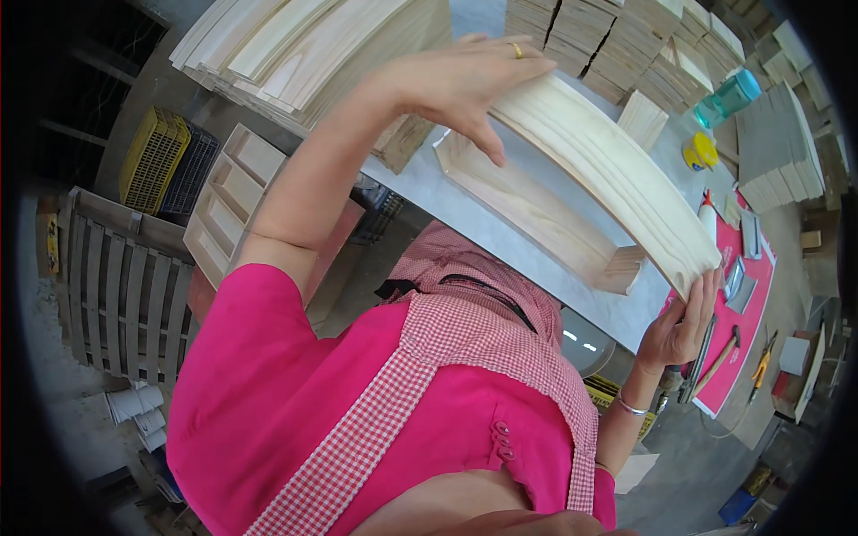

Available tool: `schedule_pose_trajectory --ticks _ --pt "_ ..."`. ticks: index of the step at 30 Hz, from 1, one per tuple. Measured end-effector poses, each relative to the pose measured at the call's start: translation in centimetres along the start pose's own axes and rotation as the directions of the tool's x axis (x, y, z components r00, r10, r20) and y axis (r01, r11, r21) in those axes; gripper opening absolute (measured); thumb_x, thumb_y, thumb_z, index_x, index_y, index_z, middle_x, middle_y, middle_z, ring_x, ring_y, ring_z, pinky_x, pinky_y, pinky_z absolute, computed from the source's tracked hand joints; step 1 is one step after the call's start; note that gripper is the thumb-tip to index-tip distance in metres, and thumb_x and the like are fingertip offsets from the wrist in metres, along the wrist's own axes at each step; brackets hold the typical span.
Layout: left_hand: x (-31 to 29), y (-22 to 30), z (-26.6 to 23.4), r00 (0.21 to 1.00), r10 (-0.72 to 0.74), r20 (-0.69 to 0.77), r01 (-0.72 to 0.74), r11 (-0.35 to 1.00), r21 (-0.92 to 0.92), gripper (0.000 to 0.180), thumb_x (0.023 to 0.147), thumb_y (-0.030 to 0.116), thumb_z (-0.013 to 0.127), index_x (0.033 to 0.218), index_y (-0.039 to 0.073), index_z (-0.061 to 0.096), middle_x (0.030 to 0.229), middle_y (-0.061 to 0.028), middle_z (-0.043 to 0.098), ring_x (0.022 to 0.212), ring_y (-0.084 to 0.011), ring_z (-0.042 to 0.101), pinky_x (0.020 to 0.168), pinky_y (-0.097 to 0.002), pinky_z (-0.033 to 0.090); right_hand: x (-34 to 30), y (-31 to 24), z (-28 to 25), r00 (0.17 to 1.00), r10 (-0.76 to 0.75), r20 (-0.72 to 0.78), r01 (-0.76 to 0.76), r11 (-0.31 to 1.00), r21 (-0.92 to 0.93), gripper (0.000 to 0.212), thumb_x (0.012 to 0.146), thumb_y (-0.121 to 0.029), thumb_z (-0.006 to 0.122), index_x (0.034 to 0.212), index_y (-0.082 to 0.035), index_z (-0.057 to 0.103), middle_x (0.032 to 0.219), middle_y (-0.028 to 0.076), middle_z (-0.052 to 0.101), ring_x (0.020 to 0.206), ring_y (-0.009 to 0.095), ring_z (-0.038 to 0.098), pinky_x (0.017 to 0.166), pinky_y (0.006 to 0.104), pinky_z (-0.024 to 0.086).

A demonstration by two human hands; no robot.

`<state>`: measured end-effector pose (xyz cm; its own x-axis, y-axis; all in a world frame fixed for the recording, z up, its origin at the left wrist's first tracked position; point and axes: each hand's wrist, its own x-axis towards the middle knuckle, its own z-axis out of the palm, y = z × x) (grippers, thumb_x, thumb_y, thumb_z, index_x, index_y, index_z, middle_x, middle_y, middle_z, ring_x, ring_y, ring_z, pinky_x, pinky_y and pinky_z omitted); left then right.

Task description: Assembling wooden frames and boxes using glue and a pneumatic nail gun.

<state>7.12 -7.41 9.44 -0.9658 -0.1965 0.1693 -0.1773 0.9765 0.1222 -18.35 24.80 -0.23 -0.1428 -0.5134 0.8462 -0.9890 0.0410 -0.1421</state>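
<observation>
A long pale wooden board [617, 170] with moulded ridges along its length stands between my two hands. My left hand [460, 85] grips its far left end, fingers over the top and thumb hanging down at the side. At the other end, my right hand [684, 326] presses its fingers against the board's right corner. Just on the near side lies a wooden frame piece [536, 210] with a long side and short end pieces, resting on the pale worktable [483, 210]. Whether the board touches the frame at both ends, I cannot tell.
Stacks of wooden boards [322, 54] rise at the back left, more wood [572, 45] behind. A teal bottle [728, 96], a yellow tub [700, 152], a glue bottle [707, 217] and a hammer [718, 362] are at the right. Plastic crates [156, 159] and a compartmented wooden tray [234, 201] stand left.
</observation>
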Motion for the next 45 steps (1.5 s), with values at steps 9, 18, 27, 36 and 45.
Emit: schedule_pose_trajectory --ticks 9,18,27,36,45 --pt "-0.9 -0.5 0.6 0.998 0.017 -0.067 -0.029 0.982 -0.186 0.091 0.061 0.021 0.086 0.142 0.004 0.047 0.136 -0.0152 0.050 0.124 -0.0341 0.051 0.106 -0.0403 0.044 0.3 0.2 -0.2 1.000 -0.031 -0.006 0.030 0.999 -0.040 0.040 0.091 0.014 0.054 0.130 0.004 0.060 0.134 0.020 0.061 0.126 0.037 0.058 0.108 0.0457 0.045" --pt "-0.9 0.5 1.7 0.937 0.024 -0.349 -0.094 0.978 -0.185 0.087 0.062 0.015 0.085 0.141 0.009 0.049 0.139 -0.0127 0.050 0.126 -0.0323 0.051 0.105 -0.0411 0.045 0.4 -0.8 -0.6 0.706 0.685 0.180 -0.515 0.321 0.795 0.049 0.097 0.006 0.052 0.145 0.006 0.041 0.130 0.023 0.061 0.114 0.027 0.065 0.096 0.0368 0.055" --pt "-1.6 1.9 3.1 0.919 -0.238 -0.314 0.040 0.850 -0.525 0.086 0.068 0.015 0.084 0.145 0.010 0.045 0.141 -0.0123 0.049 0.124 -0.0314 0.053 0.100 -0.0404 0.048 -0.9 0.3 0.2 0.661 0.741 0.115 -0.567 0.394 0.724 0.052 0.102 -0.004 0.051 0.147 0.009 0.030 0.125 0.024 0.062 0.086 0.024 0.073 0.075 0.0306 0.063" --pt "-3.0 1.6 5.4 0.851 -0.482 0.209 0.117 -0.214 -0.970 0.052 0.092 0.019 0.073 0.132 -0.006 0.052 0.119 -0.0147 0.064 0.099 -0.0212 0.070 0.086 -0.0316 0.057 -1.7 1.1 -0.6 0.657 0.743 0.126 -0.562 0.372 0.739 0.049 0.102 -0.006 0.052 0.145 0.009 0.033 0.124 0.024 0.062 0.091 0.025 0.072 0.077 0.0313 0.064" --pt "-2.4 1.9 6.4 0.814 -0.550 0.186 0.097 -0.187 -0.978 0.026 0.095 0.012 0.068 0.112 -0.007 0.066 0.102 -0.0146 0.071 0.091 -0.0228 0.072 0.082 -0.0301 0.059 -1.7 0.8 -0.1 0.635 0.763 0.120 -0.564 0.352 0.748 0.050 0.102 -0.006 0.053 0.145 0.010 0.033 0.124 0.024 0.062 0.090 0.024 0.072 0.076 0.0316 0.064"
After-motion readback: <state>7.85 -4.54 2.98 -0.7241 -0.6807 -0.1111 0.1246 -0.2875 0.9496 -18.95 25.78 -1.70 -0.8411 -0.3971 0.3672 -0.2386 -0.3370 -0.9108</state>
